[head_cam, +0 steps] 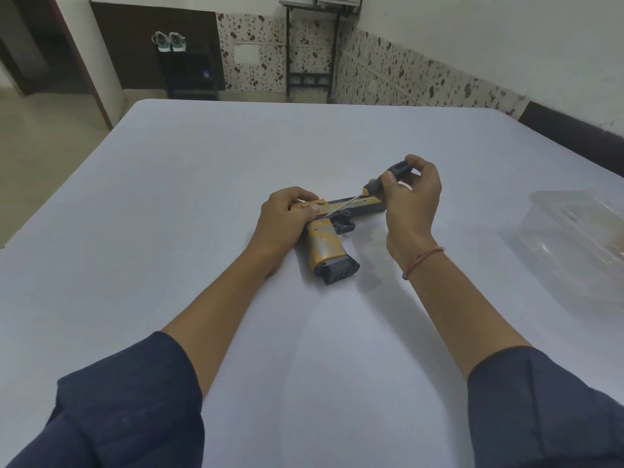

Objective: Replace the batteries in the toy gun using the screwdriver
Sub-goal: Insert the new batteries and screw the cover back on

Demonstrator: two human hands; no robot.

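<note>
A yellow and black toy gun [326, 243] lies on its side in the middle of the white table [169, 214], barrel pointing right, grip toward me. My left hand [287, 216] presses down on the rear of its slide, thumb on top. My right hand [413, 197] holds the black and orange handle of a screwdriver [388, 177] by the fingertips. The thin metal shaft slants down and left, and its tip rests on the gun's side just above the trigger area. No batteries are visible.
A clear plastic container [580, 244] sits on the table at the right edge. Beyond the table's far edge stand a dark shoe rack with a pair of sneakers [169, 40] and a black metal stand [312, 49] against the patterned wall.
</note>
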